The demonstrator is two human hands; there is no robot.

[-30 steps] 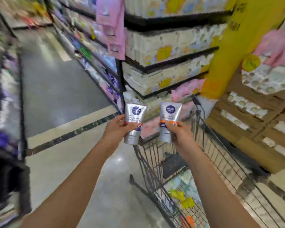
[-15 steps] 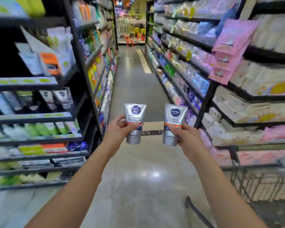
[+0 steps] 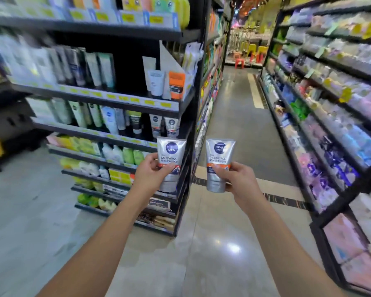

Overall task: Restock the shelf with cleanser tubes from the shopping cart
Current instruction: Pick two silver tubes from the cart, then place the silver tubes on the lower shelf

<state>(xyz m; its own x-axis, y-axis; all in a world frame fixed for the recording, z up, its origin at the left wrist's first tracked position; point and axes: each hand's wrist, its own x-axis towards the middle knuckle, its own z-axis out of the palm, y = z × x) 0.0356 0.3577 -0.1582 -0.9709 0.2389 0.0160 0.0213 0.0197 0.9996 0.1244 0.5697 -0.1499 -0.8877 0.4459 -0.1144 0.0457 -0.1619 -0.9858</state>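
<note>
My left hand (image 3: 153, 175) grips a silver cleanser tube (image 3: 170, 153) with a blue round logo, cap end down. My right hand (image 3: 238, 181) grips a matching silver cleanser tube (image 3: 219, 156) the same way. Both tubes are upright, held side by side in front of me. Just behind the left tube stands the black shelf unit (image 3: 107, 97), with similar silver tubes (image 3: 163, 125) on its third shelf from the top. The shopping cart is out of view.
The shelf unit's other tiers carry tubes, boxes and green packs. An aisle of shiny floor (image 3: 240, 129) runs ahead between this unit and a long shelf (image 3: 330, 116) of packaged goods on the right. A dark fixture (image 3: 7, 125) stands at the far left.
The view has swung left, away from the cart, and the left shelf unit has come close. Both hands still hold their tubes upright in the same grip.
</note>
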